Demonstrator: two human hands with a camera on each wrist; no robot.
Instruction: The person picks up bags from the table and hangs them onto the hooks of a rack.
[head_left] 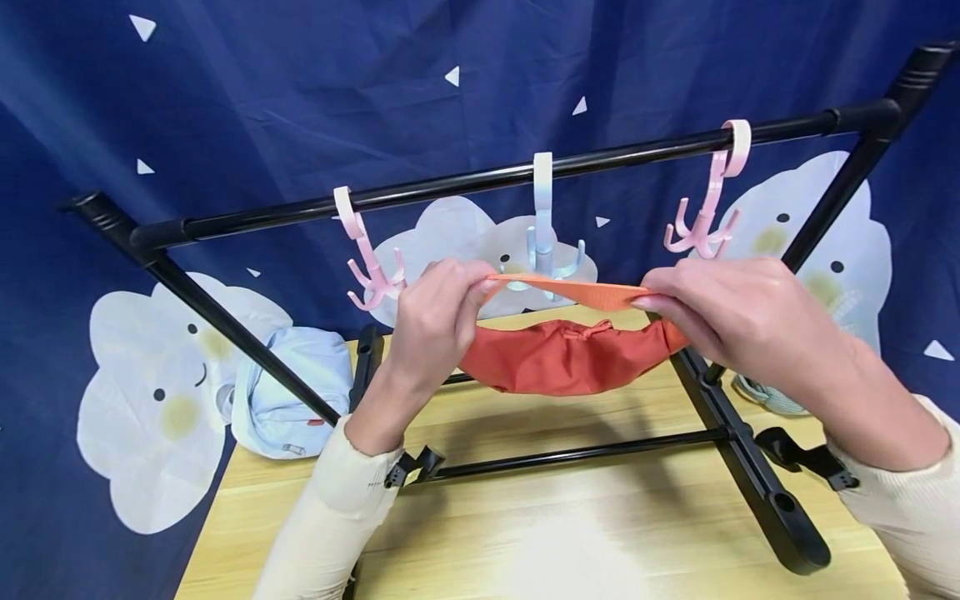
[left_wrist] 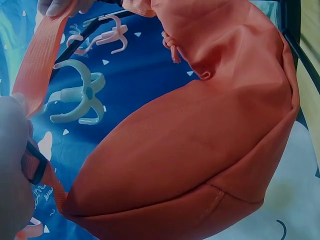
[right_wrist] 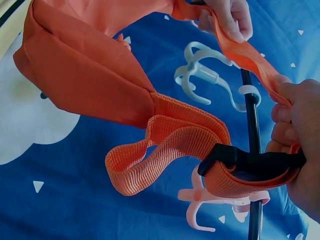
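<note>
"Above the table (head_left: pixel 675 525), where was the red bag (head_left: pixel 562 362)?"

"Near the black rack (head_left: pixel 450 186), hanging under its orange strap (head_left: pixel 600 293), which the left hand (head_left: pixel 441 312) and the right hand (head_left: pixel 757 312) each pinched."

Your left forearm (head_left: pixel 330 508) slants up and inward from below, its left hand (head_left: pixel 435 317) raised with thumb pinching against curled fingers. Your right forearm (head_left: pixel 896 492) angles in from the other side, the right hand (head_left: pixel 750 312) pinching likewise, fingertips pointing leftward. Your hands stand apart.
</note>
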